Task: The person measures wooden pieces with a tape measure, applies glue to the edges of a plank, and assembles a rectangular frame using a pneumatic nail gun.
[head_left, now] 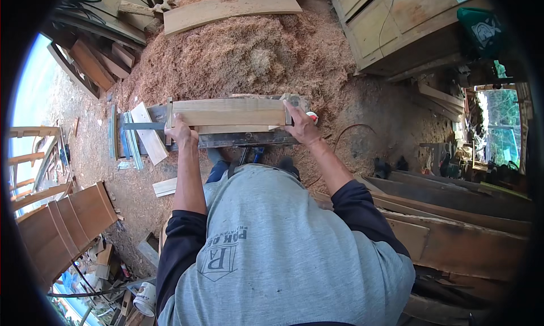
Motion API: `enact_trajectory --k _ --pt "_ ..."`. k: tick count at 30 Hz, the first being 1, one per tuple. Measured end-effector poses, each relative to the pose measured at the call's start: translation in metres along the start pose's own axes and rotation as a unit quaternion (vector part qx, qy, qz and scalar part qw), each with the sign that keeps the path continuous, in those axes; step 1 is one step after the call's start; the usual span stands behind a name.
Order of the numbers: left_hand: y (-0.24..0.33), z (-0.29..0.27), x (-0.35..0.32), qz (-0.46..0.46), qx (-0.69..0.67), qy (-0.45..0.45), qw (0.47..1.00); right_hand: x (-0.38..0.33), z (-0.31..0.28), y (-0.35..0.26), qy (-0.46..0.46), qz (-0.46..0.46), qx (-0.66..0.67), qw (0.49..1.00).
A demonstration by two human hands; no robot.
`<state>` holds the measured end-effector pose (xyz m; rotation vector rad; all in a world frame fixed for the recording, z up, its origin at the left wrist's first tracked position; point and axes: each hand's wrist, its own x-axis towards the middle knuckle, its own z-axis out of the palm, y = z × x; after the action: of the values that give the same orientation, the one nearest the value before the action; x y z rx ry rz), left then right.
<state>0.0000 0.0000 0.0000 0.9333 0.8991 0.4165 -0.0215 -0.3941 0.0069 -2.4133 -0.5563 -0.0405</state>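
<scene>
A pale wooden board point(226, 112) lies lengthwise on a dark machine table point(238, 138) straight in front of me. My left hand point(180, 132) grips the board's left end, fingers curled over its near edge. My right hand point(300, 125) holds the right end, fingers spread over the corner. Both forearms reach forward from my grey shirt with dark sleeves pushed up. A second, thinner strip of wood shows just below the board, against the machine's near edge.
A big heap of wood shavings point(243, 54) rises behind the machine, with a long plank point(229, 10) on top. A wooden cabinet point(396, 26) stands at the back right. Rough planks point(453, 224) lie at my right, curved wooden pieces point(68, 218) at my left.
</scene>
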Motion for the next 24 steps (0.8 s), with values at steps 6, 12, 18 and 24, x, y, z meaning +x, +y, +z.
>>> enact_trajectory --k 6,12,18,24 --pt "-0.016 0.001 0.002 0.081 0.031 -0.020 0.996 0.026 -0.027 -0.017 -0.164 0.089 -0.040 0.982" --pt "-0.023 -0.014 0.016 0.036 -0.009 0.004 0.999 0.043 -0.023 -0.015 -0.191 0.089 -0.027 0.977" --pt "-0.029 0.005 0.012 0.047 -0.033 0.055 0.997 0.045 -0.034 -0.015 -0.201 0.104 -0.037 0.973" --pt "-0.014 0.011 -0.007 0.018 -0.013 0.092 0.996 0.049 -0.038 -0.026 -0.213 0.067 -0.055 0.973"
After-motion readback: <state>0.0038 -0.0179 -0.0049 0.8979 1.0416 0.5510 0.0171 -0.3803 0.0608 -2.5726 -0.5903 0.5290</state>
